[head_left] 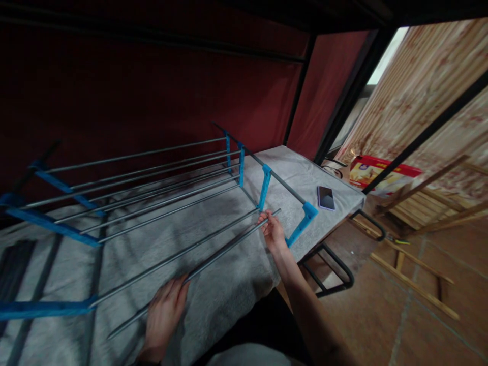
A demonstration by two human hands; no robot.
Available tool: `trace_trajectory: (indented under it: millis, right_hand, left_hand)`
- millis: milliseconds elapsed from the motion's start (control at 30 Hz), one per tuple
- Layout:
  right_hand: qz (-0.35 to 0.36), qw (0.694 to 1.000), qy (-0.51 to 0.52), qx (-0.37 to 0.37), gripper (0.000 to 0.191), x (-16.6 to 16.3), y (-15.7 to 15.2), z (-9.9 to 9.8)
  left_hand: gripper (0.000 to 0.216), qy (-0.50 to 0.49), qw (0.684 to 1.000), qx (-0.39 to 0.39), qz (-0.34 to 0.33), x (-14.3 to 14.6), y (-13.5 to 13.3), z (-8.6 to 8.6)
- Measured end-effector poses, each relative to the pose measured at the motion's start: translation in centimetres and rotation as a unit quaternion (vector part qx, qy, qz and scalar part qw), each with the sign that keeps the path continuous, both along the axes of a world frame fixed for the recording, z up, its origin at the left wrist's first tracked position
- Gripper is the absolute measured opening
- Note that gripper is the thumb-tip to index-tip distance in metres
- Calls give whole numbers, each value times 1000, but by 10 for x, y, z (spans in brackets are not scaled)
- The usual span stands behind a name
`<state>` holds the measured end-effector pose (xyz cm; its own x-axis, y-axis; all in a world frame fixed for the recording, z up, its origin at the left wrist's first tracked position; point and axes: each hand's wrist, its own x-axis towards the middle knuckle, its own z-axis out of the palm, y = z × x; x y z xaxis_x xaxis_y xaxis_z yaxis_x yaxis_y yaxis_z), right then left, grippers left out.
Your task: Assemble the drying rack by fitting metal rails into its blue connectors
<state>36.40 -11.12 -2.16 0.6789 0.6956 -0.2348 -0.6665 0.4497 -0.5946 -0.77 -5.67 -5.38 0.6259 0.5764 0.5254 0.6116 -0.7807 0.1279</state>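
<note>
A long grey metal rod (217, 255) runs diagonally in front of me, apart from the rack. My left hand (168, 307) is wrapped over its lower left part. Near its far right end, the fingers of my right hand (272, 231) pinch it, with the tip poking out past them. Just beyond lies a partly assembled rack of grey tubes and blue plastic brackets, on its side. One bracket (264, 188) and another bracket (303, 223) stand close to my right hand. A fitted tube (171, 259) lies almost parallel to the held rod.
A grey blanket (324, 168) covers the bed under the rack. A phone (326, 198) lies at the right. Dark tubes (15, 264) rest at the left. Black bed-frame posts, a red and yellow box (381, 175) and a wooden frame (415, 279) are on the right side.
</note>
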Motion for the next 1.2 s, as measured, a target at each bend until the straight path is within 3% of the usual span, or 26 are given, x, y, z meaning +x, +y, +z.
trace_trajectory:
  millis: [200,367,500,733,967,1200]
  right_hand:
    - [-30,1000,-2,1,13,12,1,8]
    - [-45,998,38,19,26,12,2,10]
    - [-30,997,63,39,19,11,4,7]
    - [-15,993,115,24,15,10,7,-12]
    - [-7,995,95,-3,21,1,4,-41]
    - [25,995,96,4,18,-1,-4,-46]
  left_hand:
    - [28,24,999,21,2,-10,1,1]
    - [28,57,997,35,-21,-10,-1,2]
    - [26,65,997,26,-19,-7,-1,1]
    - [33,59,998,35,-15,-8,2,0]
    - [27,77,997,19,-10,-12,1,-9]
    - [30,114,993,0,-9,-12,0,-10]
